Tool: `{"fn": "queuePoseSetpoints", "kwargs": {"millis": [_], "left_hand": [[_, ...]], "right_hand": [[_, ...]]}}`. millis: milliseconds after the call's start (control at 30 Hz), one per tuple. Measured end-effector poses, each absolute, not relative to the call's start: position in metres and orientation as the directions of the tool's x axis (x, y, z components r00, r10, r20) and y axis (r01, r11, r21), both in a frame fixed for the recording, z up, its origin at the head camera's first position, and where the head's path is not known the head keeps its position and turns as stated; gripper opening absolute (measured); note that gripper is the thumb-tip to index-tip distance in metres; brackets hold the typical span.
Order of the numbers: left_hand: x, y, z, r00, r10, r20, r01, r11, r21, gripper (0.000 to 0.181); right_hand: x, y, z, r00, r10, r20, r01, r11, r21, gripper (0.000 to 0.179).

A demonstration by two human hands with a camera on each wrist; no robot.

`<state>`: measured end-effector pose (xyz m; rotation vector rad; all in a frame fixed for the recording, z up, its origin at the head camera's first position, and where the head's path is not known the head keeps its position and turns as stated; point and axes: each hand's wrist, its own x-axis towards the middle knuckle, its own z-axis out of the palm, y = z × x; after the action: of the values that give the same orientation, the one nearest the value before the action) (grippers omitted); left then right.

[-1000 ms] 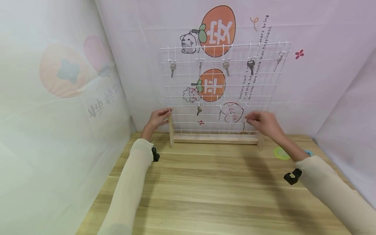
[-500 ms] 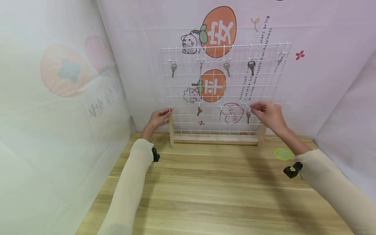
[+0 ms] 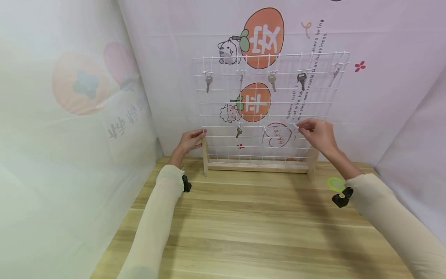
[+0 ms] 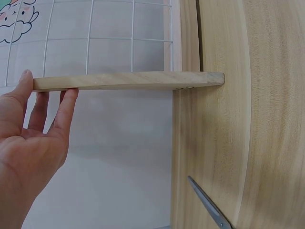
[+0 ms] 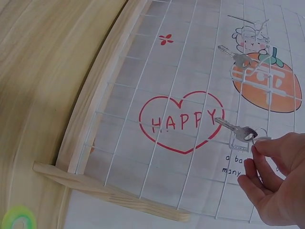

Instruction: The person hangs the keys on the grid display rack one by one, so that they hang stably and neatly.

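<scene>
A white wire grid rack (image 3: pixel 258 167) with wooden feet stands at the back of the table. My left hand (image 3: pixel 189 141) grips the top end of its left wooden post (image 4: pixel 128 80), thumb on one side and fingers on the other. My right hand (image 3: pixel 318 135) pinches the small ring of a silver key (image 5: pixel 238 130) between thumb and fingertips, right at a white hook (image 3: pixel 294 125) on the lower row. Beside it another key (image 5: pixel 236 56) hangs from a hook, and a darker key (image 3: pixel 239 131) hangs further left. Several keys hang along the top row, among them a black-headed key (image 3: pixel 302 80).
A yellow-green ring (image 3: pixel 335 184) lies on the table (image 3: pixel 244 224) near my right wrist. In the left wrist view, a pointed grey metal blade (image 4: pixel 209 202) lies beyond the left post. A printed cloth (image 3: pixel 174 46) hangs behind the rack.
My right hand has lifted the key from low on the grid up to the lower-row hook, and the key has turned more edge-on. The left hand keeps its grip on the post.
</scene>
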<state>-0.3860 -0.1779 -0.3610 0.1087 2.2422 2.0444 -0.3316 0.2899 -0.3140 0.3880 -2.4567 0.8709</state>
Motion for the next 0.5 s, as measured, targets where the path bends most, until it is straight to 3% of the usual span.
{"fn": "queuePoseSetpoints", "kwargs": {"millis": [500], "left_hand": [[-0.394, -0.179, -0.371, -0.996, 0.088, -0.015, -0.005, 0.113, 0.994, 0.04]], "right_hand": [[-0.349, 0.289, -0.321, -0.842, -0.081, 0.534, -0.401, 0.756, -0.518, 0.016]]}}
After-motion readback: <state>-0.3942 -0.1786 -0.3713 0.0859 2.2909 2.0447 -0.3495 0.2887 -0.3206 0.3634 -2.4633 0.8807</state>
